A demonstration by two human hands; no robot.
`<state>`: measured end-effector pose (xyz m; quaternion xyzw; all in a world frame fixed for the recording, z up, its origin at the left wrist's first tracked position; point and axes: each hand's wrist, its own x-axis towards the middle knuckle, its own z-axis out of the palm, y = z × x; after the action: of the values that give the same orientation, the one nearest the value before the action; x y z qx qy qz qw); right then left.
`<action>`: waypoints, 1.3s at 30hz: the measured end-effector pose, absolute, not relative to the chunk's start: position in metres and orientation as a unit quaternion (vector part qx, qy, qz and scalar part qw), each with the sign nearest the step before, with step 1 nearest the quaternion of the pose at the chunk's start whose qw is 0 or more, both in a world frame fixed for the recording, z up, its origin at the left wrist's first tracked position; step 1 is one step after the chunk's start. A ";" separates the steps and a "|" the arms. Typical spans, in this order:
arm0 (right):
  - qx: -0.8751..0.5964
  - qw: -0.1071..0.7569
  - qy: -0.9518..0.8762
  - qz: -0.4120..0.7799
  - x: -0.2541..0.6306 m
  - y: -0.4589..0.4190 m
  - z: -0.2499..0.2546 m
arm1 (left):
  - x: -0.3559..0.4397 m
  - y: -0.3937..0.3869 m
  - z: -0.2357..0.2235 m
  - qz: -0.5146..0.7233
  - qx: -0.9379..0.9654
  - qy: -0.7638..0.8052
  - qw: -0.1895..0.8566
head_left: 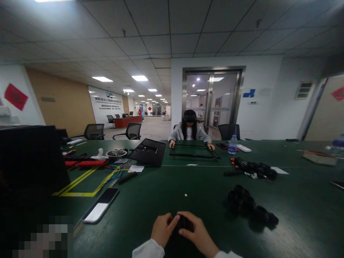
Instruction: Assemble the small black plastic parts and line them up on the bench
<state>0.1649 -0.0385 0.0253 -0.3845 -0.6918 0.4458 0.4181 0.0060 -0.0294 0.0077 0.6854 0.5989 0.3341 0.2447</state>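
Observation:
Both my hands meet at the near edge of a dark green table (172, 186). My left hand (162, 229) and my right hand (197, 234) are closed around a small black object (183, 223) held between them; its shape is too dark to make out. A smartphone (100, 209) lies face up to my left. A pile of black items (248, 208) sits to my right.
A person (189, 130) sits across the table with hands on a black frame (193, 150). Also on the table: a black tray (149, 151), a metal bowl (116, 154), coloured wires (114, 172), a water bottle (232, 144), a dark monitor (29, 161) at left.

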 end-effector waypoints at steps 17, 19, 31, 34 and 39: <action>-0.439 0.472 -0.552 0.528 0.165 -0.030 0.019 | 0.005 -0.037 0.018 0.468 0.724 0.397 0.314; -0.435 0.481 -0.537 0.539 0.165 -0.029 0.016 | 0.005 -0.037 0.018 0.463 0.735 0.382 0.316; -0.422 0.447 -0.592 0.521 0.167 -0.031 0.014 | 0.003 -0.027 0.001 0.435 0.705 0.415 0.375; -0.422 0.431 -0.620 0.502 0.168 -0.033 0.016 | 0.005 -0.027 -0.004 0.417 0.674 0.459 0.402; -0.429 0.425 -0.642 0.473 0.167 -0.037 0.017 | 0.005 -0.025 -0.006 0.382 0.690 0.530 0.313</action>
<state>0.1675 -0.0365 0.0166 -0.4292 -0.6419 0.4727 0.4246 0.0050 -0.0250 -0.0065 0.6898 0.5296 0.3815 0.3134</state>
